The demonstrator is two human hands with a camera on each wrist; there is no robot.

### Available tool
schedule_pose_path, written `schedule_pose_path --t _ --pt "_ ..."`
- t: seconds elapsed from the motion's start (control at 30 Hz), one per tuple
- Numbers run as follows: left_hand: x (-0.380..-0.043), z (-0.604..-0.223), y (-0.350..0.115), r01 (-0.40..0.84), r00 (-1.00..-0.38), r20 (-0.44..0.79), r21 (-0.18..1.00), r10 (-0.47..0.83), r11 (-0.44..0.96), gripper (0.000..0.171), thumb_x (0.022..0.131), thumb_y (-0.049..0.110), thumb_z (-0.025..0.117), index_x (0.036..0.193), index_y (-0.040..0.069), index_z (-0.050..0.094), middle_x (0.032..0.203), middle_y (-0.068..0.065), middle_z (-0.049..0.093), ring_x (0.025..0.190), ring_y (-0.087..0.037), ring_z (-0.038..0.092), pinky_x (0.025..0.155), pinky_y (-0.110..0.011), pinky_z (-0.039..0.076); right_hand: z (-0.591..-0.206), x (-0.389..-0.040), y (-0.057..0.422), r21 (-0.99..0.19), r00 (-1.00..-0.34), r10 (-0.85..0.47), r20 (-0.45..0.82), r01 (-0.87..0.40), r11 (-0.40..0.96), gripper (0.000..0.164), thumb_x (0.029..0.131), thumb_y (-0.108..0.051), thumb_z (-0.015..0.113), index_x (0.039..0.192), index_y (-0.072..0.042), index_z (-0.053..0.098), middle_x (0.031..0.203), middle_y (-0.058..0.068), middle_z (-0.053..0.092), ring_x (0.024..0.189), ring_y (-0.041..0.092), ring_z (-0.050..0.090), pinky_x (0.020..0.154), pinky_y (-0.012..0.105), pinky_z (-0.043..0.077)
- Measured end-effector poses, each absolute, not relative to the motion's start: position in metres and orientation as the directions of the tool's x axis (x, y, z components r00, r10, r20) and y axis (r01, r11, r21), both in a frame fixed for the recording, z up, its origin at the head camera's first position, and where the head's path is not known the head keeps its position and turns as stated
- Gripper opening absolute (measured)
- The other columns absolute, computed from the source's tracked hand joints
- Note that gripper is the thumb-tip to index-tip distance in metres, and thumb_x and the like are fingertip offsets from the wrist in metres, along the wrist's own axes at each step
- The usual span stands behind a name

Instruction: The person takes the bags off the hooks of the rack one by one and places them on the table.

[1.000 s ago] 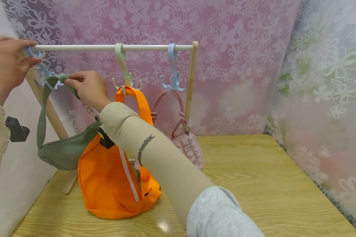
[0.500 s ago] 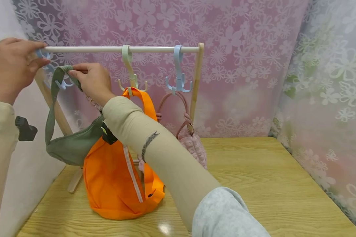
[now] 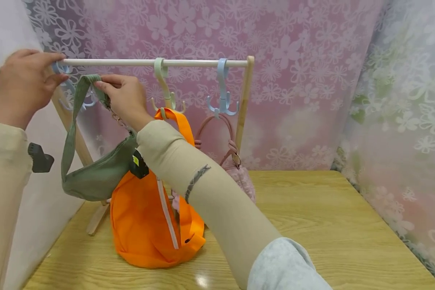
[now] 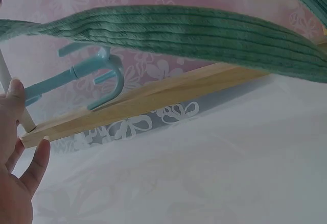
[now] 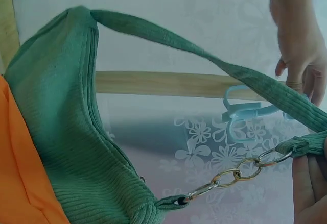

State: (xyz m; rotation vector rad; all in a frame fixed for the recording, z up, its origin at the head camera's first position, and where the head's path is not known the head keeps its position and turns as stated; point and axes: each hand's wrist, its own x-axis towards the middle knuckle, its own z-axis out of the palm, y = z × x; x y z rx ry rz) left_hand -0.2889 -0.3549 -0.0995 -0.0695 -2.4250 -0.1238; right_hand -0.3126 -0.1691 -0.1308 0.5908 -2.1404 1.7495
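Green bag [image 3: 98, 179] hangs beside an orange backpack [image 3: 139, 229], strap [image 4: 179, 35] pinched in the right grip [image 3: 127, 96], left grip [image 3: 27, 82] holding a blue hook [image 4: 56, 82].

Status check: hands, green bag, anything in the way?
Right hand pinching strap of green bag; left hand at leftmost blue hook. Strap in front of that hook. Orange bag close beside green bag, contact unclear.

A wooden table [image 3: 311, 233] meets a pink flowered wall [image 3: 293, 108], with a whitish wall [image 3: 40, 201] left and a paler flowered wall [image 3: 395, 121] right; a glare [image 3: 201, 280] (small but bright) marks the wood.
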Motion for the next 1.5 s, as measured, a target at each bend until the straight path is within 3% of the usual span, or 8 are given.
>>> schedule_pose_path --t 0.17,0.27,0.5,0.6,0.73,0.97,1.27,1.5 --pt "-0.289 -0.106 -0.356 0.121 -0.765 0.644 0.133 0.007 0.984 0.061 0.102 0.022 0.052 0.154 0.009 0.023 0.149 -0.028 0.032 0.145 -0.04 0.016 0.112 -0.063 0.019 -0.133 -0.307 -0.161 -0.864 -0.877 -0.112 0.467 -0.48 0.152 0.021 0.087 -0.024 0.072 0.108 -0.019 0.076 0.081 -0.012 0.071 0.055 0.003 0.052 0.047 0.013 0.041" --pt "-0.289 -0.115 -0.357 0.167 -0.728 0.686 0.178 -0.001 0.97 0.064 0.104 0.024 0.046 0.156 0.007 0.013 0.154 -0.028 0.022 0.146 -0.04 0.013 0.116 -0.057 0.014 -0.134 -0.303 -0.157 -0.876 -0.886 -0.107 0.451 -0.462 0.135 0.022 0.088 -0.025 0.072 0.108 -0.019 0.076 0.081 -0.012 0.07 0.057 0.003 0.055 0.05 0.012 0.045" --pt "-0.283 -0.144 -0.358 0.296 -0.614 0.789 0.267 -0.032 0.917 0.057 0.104 0.032 0.04 0.152 0.007 0.022 0.153 -0.024 0.027 0.145 -0.038 0.019 0.12 -0.048 0.01 -0.14 -0.299 -0.148 -0.885 -0.885 -0.115 0.451 -0.46 0.077 0.023 0.089 -0.022 0.07 0.11 -0.015 0.075 0.088 -0.009 0.072 0.063 0.005 0.061 0.059 0.013 0.052" --pt "-0.277 -0.156 -0.357 0.316 -0.639 0.768 0.324 -0.052 0.892 0.056 0.105 0.037 0.035 0.152 0.009 0.025 0.152 -0.023 0.03 0.144 -0.039 0.022 0.119 -0.051 0.012 -0.141 -0.297 -0.144 -0.884 -0.885 -0.106 0.454 -0.462 0.072 0.024 0.089 -0.022 0.07 0.11 -0.015 0.075 0.088 -0.009 0.072 0.064 0.004 0.062 0.06 0.012 0.052" --pt "-0.261 -0.173 -0.358 0.286 -0.761 0.647 0.403 -0.049 0.869 0.062 0.105 0.043 0.034 0.153 0.006 0.023 0.148 -0.031 0.032 0.137 -0.05 0.028 0.111 -0.064 0.021 -0.139 -0.293 -0.142 -0.882 -0.883 -0.107 0.456 -0.465 0.078 0.024 0.088 -0.023 0.071 0.11 -0.016 0.075 0.086 -0.01 0.071 0.064 0.003 0.062 0.061 0.01 0.051" --pt "-0.242 -0.222 -0.354 0.208 -0.891 0.453 0.402 0.004 0.892 0.081 0.098 0.048 0.051 0.155 0.004 0.015 0.14 -0.036 0.039 0.117 -0.058 0.042 0.091 -0.072 0.034 -0.137 -0.289 -0.139 -0.877 -0.884 -0.096 0.457 -0.466 0.116 0.023 0.087 -0.024 0.071 0.109 -0.017 0.076 0.084 -0.012 0.07 0.063 0.003 0.061 0.059 0.01 0.051" --pt "-0.23 -0.258 -0.371 0.201 -0.931 0.357 0.35 0.068 0.915 0.073 0.094 0.04 0.062 0.137 -0.014 0.039 0.127 -0.042 0.047 0.105 -0.059 0.051 0.077 -0.069 0.043 -0.141 -0.284 -0.14 -0.874 -0.884 -0.087 0.459 -0.467 0.132 0.022 0.088 -0.023 0.071 0.108 -0.017 0.076 0.079 -0.011 0.069 0.055 0.005 0.053 0.045 0.016 0.045" --pt "-0.233 -0.267 -0.372 0.239 -0.927 0.359 0.346 0.107 0.907 0.065 0.095 0.038 0.062 0.132 -0.014 0.048 0.126 -0.043 0.047 0.098 -0.059 0.057 0.071 -0.068 0.047 -0.147 -0.285 -0.133 -0.875 -0.881 -0.084 0.466 -0.473 0.102 0.023 0.089 -0.021 0.069 0.11 -0.014 0.075 0.079 -0.008 0.069 0.05 0.009 0.048 0.041 0.019 0.043"
